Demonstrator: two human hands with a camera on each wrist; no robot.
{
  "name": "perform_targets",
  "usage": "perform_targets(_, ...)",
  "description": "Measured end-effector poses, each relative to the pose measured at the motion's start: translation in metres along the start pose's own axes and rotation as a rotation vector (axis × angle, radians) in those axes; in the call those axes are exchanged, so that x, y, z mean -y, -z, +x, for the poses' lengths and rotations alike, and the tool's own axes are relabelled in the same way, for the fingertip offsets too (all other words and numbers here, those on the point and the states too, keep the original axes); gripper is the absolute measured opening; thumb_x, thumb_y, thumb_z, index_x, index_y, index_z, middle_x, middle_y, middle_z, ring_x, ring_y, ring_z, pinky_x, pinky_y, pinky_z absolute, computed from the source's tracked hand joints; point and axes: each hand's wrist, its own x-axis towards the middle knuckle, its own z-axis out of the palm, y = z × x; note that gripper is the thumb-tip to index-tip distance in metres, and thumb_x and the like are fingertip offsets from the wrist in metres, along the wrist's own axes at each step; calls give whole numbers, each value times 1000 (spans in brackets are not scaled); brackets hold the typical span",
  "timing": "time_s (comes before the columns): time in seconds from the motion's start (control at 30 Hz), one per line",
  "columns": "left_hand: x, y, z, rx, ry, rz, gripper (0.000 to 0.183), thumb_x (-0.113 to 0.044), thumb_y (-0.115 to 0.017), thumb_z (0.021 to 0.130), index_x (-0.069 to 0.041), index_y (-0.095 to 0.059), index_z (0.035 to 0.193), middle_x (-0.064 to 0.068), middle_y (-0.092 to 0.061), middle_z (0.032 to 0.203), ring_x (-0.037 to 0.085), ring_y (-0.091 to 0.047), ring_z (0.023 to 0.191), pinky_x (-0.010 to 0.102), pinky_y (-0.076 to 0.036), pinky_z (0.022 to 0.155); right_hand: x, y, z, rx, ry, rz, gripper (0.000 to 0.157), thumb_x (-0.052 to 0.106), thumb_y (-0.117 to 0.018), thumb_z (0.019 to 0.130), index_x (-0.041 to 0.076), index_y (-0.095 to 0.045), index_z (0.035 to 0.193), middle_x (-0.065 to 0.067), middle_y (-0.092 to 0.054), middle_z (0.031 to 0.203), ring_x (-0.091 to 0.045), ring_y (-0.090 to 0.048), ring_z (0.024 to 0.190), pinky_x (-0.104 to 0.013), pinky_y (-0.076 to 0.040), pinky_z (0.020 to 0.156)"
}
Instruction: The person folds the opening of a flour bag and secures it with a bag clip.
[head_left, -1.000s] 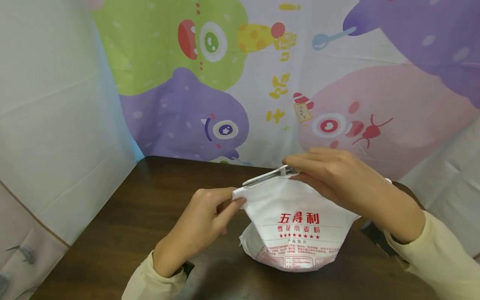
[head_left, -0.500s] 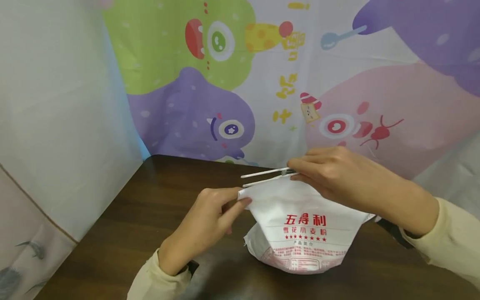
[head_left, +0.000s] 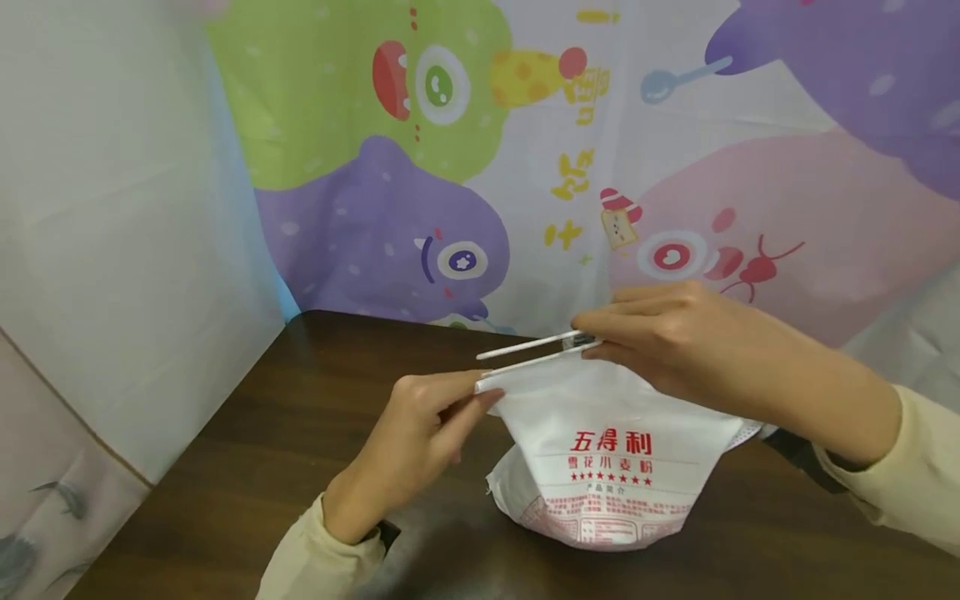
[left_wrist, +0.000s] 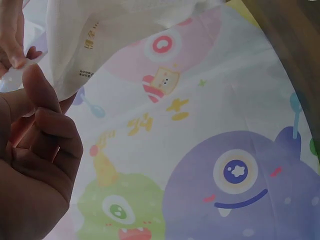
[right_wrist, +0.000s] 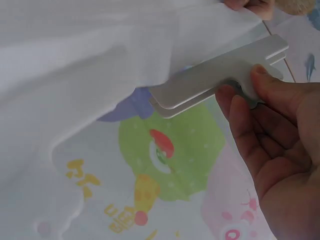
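Observation:
A white flour bag (head_left: 611, 454) with red print sits on the table, its top edge pulled up flat between the hands. My left hand (head_left: 405, 442) pinches the bag's upper left corner between thumb and fingers. Above that edge, my right hand (head_left: 697, 354) squeezes a white bag clip (head_left: 525, 347) by its grip. The clip's two long bars stand apart, the lower one along the bag's top edge. From the right wrist view, the clip (right_wrist: 215, 75) is pinched between thumb and fingertips, close beside the bag's folded white side (right_wrist: 100, 60).
The dark wooden table (head_left: 300, 400) stretches under the bag. Behind it hangs a curtain (head_left: 555, 275) printed with cartoon monsters, and a pale sheet (head_left: 135, 233) covers the left side.
The clip's bars have spread apart since one second ago. The right hand has shifted slightly, bringing the lower bar onto the bag's edge. The left hand keeps its pinch.

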Motion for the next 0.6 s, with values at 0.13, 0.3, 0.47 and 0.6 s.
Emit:
perform_targets(0.13,1,-1,-1,-3,31,-6,17,-13,-64,98,-12,-74,112,-6,-61,71,-6,-45,39,13,-41,39,1,1,-1,-4,17,10,35,31,-40,108,9,-67,100,6,-54,73,-4,-50,62,-18,-47,55)
perform_targets(0.3,1,-3,-1,-8,48,-1,15,-12,-64,98,-13,-75,109,-6,-57,65,-6,-44,38,13,-40,38,6,2,1,27,42,-11,18,20,-54,104,7,-65,99,5,-58,75,-7,-52,64,-20,-50,56)
perform_targets(0.47,2,-2,-2,-15,30,-11,20,-4,-65,96,-9,-74,113,-2,-65,74,-6,-45,39,13,-40,38,13,-1,6,110,69,-102,21,4,-77,82,6,-61,96,5,-62,76,-10,-52,64,-25,-50,56)
perform_targets(0.6,2,-2,-1,-10,20,-36,20,-6,-65,96,-9,-74,113,-4,-58,62,-5,-47,40,13,-41,39,13,-3,8,123,58,-100,26,2,-82,77,7,-61,93,5,-61,73,-9,-52,62,-24,-50,55)
